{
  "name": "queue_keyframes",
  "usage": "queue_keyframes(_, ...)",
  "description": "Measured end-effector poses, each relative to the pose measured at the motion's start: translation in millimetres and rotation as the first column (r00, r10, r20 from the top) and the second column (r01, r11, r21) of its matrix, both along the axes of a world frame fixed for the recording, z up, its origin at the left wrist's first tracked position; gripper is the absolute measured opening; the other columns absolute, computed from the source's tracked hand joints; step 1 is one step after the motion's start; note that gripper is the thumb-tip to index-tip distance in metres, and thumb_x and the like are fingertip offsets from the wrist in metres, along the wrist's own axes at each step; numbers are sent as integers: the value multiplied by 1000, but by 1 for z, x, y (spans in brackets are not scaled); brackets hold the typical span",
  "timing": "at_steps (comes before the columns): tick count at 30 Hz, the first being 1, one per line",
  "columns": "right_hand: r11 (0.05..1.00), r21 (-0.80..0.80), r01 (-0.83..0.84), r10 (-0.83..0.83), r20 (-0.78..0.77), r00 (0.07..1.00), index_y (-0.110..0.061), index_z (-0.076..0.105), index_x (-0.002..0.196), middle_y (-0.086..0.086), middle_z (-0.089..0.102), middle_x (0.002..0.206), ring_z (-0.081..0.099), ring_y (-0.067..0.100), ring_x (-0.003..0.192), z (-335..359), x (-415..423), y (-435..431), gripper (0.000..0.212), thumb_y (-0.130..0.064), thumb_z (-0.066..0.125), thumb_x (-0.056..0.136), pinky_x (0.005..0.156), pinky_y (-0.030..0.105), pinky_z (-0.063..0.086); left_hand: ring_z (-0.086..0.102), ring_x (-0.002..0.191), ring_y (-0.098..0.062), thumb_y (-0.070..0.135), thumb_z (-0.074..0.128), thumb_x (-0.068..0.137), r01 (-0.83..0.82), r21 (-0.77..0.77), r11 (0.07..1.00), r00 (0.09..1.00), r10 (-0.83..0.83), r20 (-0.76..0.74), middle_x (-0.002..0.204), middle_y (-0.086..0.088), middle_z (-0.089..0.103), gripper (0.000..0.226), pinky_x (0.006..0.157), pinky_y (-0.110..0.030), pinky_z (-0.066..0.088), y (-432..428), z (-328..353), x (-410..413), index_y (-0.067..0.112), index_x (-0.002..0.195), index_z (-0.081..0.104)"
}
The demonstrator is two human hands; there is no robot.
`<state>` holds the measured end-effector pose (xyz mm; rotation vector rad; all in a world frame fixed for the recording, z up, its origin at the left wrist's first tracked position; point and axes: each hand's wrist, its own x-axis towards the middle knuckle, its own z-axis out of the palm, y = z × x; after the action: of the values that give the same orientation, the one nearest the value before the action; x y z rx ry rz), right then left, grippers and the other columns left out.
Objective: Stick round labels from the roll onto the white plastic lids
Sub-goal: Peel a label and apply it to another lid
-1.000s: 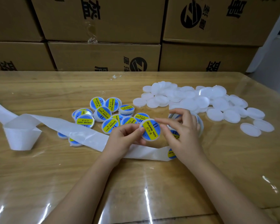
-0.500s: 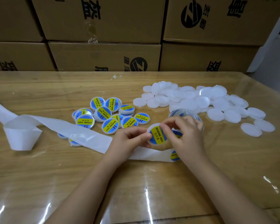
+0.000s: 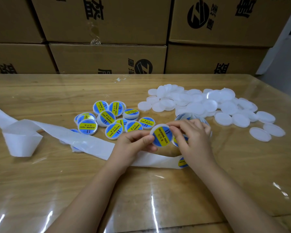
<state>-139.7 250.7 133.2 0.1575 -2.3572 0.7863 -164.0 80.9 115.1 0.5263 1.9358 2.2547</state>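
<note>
Both hands hold one white lid (image 3: 161,135) bearing a blue and yellow round label, just above the table's middle. My left hand (image 3: 134,145) pinches its left rim between thumb and fingers. My right hand (image 3: 193,138) grips its right edge, fingers curled over the label's side. The label roll (image 3: 183,117) lies mostly hidden behind my right hand. Its white backing strip (image 3: 84,140) trails left, with one label (image 3: 182,162) still on it by my right wrist. Several labelled lids (image 3: 111,120) lie left of centre. A heap of plain white lids (image 3: 208,106) sits at the right.
The wooden table (image 3: 141,190) is covered by a glossy clear sheet. Stacked cardboard boxes (image 3: 107,58) form a wall along its far edge. The backing strip folds into a loop (image 3: 22,142) at the left.
The lid has turned in my hands so the yellow band now runs more upright, and my right fingers have slid from over its face to its right edge.
</note>
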Motion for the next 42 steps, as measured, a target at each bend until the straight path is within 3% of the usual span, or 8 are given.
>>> queue_keyframes(8,995,42,-96,96,8,995,-23,68,109,-11,65,93,51,17,85,-2,-2,1,29,-30,58,83,88,35,26,69,66,-12,28,58,80,22,78,997,997,-28,76,69,-6,71,20,64,-20,54,-3,-2,-3,19,79,77)
queue_keyframes(13,992,62,-114,113,25,993,-23,64,115,-12,61,92,50,13,85,-2,-1,-1,44,-43,63,76,87,38,30,70,70,-13,25,56,83,54,102,993,995,-62,73,74,-5,72,22,66,-21,54,-3,-3,-3,17,82,77)
queue_keyframes(17,992,43,-123,121,30,992,-25,63,114,-13,59,91,48,10,88,-1,1,-3,57,-62,54,72,90,30,25,70,71,-14,28,61,83,85,94,992,994,-90,55,77,-3,73,19,68,-22,55,1,-3,-1,18,80,76)
queue_keyframes(23,997,-47,-59,55,-75,996,-16,64,88,-31,40,73,24,-31,100,-4,4,-11,41,-52,67,69,79,38,35,69,68,-13,26,59,82,115,51,992,992,-117,50,70,-4,71,19,68,-22,54,2,-4,0,20,78,76)
queue_keyframes(26,994,-86,-66,62,-45,997,-24,58,78,-26,44,66,43,-6,81,-4,2,-10,33,-54,47,83,82,39,32,69,67,-14,21,57,83,125,39,991,991,-127,52,68,-5,71,19,67,-22,53,4,-6,1,20,79,76)
queue_keyframes(29,995,-94,-42,40,-17,999,-21,62,76,-14,51,63,43,9,71,-5,2,-7,42,-50,35,87,83,37,30,69,66,-15,20,57,83,147,40,988,988,-148,45,69,-5,71,19,65,-22,54,5,-6,1,20,78,76)
queue_keyframes(39,996,-88,-27,43,185,982,-24,52,73,-10,55,71,37,1,85,-7,2,-8,53,-75,41,64,85,26,27,64,57,-10,23,64,82,166,30,986,986,-167,8,65,0,69,18,60,-21,52,3,-8,0,22,67,73)
queue_keyframes(42,990,-105,-91,110,188,976,-39,46,72,-16,54,72,42,-1,91,-6,2,-7,38,-75,43,63,88,23,27,64,58,-10,29,66,81,164,70,984,986,-165,7,62,0,67,18,61,-22,53,3,-9,-2,23,65,72)
